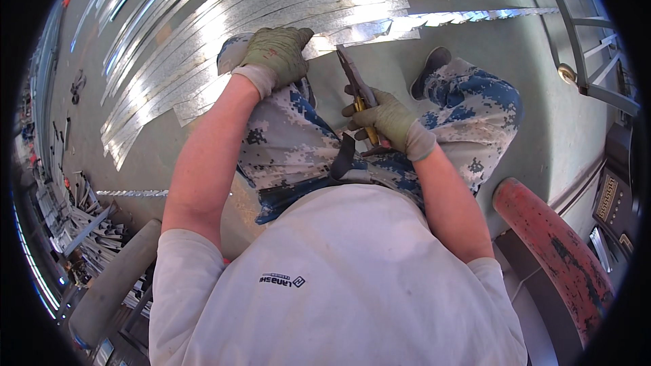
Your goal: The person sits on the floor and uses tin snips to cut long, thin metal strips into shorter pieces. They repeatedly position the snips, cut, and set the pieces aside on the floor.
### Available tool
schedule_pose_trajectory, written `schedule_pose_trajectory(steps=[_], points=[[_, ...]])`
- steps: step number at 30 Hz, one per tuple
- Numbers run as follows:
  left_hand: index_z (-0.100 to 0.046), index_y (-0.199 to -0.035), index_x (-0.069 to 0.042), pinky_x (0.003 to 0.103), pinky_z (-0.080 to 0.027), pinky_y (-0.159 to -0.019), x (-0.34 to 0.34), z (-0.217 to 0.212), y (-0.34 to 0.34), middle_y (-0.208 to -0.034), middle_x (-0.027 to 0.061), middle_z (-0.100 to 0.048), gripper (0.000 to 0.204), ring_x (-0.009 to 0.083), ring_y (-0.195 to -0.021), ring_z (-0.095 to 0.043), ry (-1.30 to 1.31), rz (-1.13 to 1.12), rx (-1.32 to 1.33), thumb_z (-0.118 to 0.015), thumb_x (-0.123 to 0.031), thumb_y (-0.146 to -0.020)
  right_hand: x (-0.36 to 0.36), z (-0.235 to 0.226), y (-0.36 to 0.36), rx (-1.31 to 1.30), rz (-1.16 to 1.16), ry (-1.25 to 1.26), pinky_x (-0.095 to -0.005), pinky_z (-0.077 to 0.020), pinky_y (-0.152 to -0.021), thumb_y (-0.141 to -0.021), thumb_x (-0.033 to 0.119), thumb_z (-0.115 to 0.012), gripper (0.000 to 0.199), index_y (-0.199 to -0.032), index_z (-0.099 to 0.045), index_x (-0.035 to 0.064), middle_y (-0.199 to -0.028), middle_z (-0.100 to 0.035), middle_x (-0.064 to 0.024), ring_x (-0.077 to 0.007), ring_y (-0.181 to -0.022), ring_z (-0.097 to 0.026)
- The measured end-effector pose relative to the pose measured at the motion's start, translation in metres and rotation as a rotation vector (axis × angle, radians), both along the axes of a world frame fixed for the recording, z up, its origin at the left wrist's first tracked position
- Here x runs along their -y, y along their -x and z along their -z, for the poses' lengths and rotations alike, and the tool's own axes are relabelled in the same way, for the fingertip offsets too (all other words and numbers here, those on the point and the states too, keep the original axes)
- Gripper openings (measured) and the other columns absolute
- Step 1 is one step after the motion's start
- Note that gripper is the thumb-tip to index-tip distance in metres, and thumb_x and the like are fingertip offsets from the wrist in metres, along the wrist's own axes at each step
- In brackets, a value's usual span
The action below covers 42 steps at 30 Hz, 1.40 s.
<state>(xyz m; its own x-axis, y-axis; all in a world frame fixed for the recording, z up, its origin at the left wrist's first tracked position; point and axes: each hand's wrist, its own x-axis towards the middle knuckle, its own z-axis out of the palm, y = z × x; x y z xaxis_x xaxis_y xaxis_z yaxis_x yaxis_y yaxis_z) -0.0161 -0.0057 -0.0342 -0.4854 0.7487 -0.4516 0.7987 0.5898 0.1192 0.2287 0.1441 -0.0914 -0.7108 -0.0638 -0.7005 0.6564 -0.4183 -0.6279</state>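
Gloved right hand (390,122) grips one pair of snips (358,89); left hand (277,54) presses metal strips (224,47).

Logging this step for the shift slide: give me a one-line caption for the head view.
Gloved left hand presses down galvanized metal strips while gloved right hand grips yellow-handled tin snips.

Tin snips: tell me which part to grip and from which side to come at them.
Grip the tin snips by the yellow handles, the end nearest the body, where the right hand already wraps them. Come from the right, palm closing over both handles. The dark blades point away toward the galvanised sheet strips that the left hand presses down, so that sharp end is probably best left free.
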Motion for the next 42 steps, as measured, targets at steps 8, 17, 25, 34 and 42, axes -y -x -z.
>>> schedule_pose_trajectory(steps=[8, 17, 25, 34, 42], points=[[-0.071, -0.154, -0.014, 0.049, -0.057, -0.115, 0.0, 0.0, 0.0, -0.138, 0.0209, -0.08, 0.064, 0.0419, -0.128, -0.076, -0.008, -0.011, 0.011, -0.077, -0.03, -0.092, 0.006, 0.005, -0.001, 0.018, 0.079, -0.021, -0.0344, -0.0644, -0.07, -0.095, 0.003, -0.077, 0.067, -0.16, -0.06, 0.0051, -0.113, -0.074, -0.0141, -0.0219, -0.083, -0.076], [-0.072, -0.152, -0.016, 0.05, -0.06, -0.108, 0.005, 0.008, 0.001, -0.133, 0.0185, -0.082, 0.06, 0.0396, -0.123, -0.078, -0.039, 0.019, -0.018, -0.073, -0.027, -0.093, 0.025, 0.044, -0.003, -0.005, -0.051, -0.59, -0.0493, -0.0647, -0.085, -0.099, 0.014, -0.071, 0.048, -0.145, -0.067, 0.0031, -0.109, -0.08, -0.0227, -0.0347, -0.093, -0.08], [-0.072, -0.15, -0.012, 0.049, -0.059, -0.112, -0.005, -0.006, -0.002, -0.136, 0.0208, -0.08, 0.058, 0.0414, -0.127, -0.076, 0.028, -0.032, 0.034, -0.076, -0.021, -0.093, 0.039, -0.003, 0.019, 0.202, -0.406, -1.183, -0.0545, -0.0609, -0.106, -0.103, 0.018, -0.063, 0.048, -0.148, -0.057, -0.0013, -0.143, -0.071, -0.0304, -0.049, -0.124, -0.075], [-0.074, -0.143, -0.012, 0.049, -0.058, -0.111, 0.0, 0.006, 0.004, -0.134, 0.019, -0.08, 0.051, 0.041, -0.128, -0.075, -0.052, -0.014, 0.046, -0.077, -0.02, -0.093, 0.01, -0.038, 0.002, -0.049, -0.14, -0.541, -0.0418, -0.0616, -0.09, -0.09, 0.029, -0.086, 0.087, -0.163, -0.051, -0.0035, -0.113, -0.075, -0.0142, -0.0257, -0.1, -0.074], [-0.072, -0.15, -0.012, 0.049, -0.058, -0.112, 0.002, 0.013, 0.002, -0.141, 0.0178, -0.079, 0.057, 0.0383, -0.132, -0.074, -0.051, -0.003, 0.015, -0.077, -0.022, -0.093, 0.013, -0.013, 0.004, -0.04, -0.28, -0.859, -0.047, -0.0607, -0.104, -0.094, 0.03, -0.08, 0.084, -0.167, -0.049, 0.0008, -0.141, -0.072, -0.0288, -0.0435, -0.123, -0.076]])
